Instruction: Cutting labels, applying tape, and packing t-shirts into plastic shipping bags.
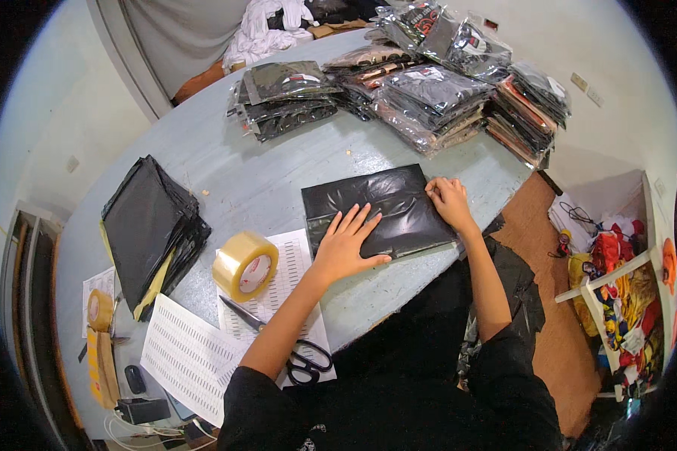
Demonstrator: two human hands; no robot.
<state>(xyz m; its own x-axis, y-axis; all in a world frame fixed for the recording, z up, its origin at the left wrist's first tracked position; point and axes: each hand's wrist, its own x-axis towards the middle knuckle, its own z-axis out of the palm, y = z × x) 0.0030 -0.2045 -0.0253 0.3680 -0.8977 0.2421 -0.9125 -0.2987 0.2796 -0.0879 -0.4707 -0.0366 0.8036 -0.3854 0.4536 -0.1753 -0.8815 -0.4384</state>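
Observation:
A flat black plastic mailing bag [399,218], wrinkled and shiny, lies on the table in front of me. My left hand [346,244] rests flat on its left part with the fingers spread. At its right edge, my right hand [449,201] is closed with fingertips pinched together on the bag's border. Left of the bag, a large roll of clear tape [245,265] stands on printed sheets [195,353]. Black-handled scissors [307,361] lie partly under my left forearm.
A stack of black plastic bags [147,225] sits on the left. Bagged folded garments [429,98] are piled along the table's far side. A tape dispenser [100,353] and a black mouse [135,379] lie at lower left. A shelf of coloured cloth [617,301] stands right, beyond the table edge.

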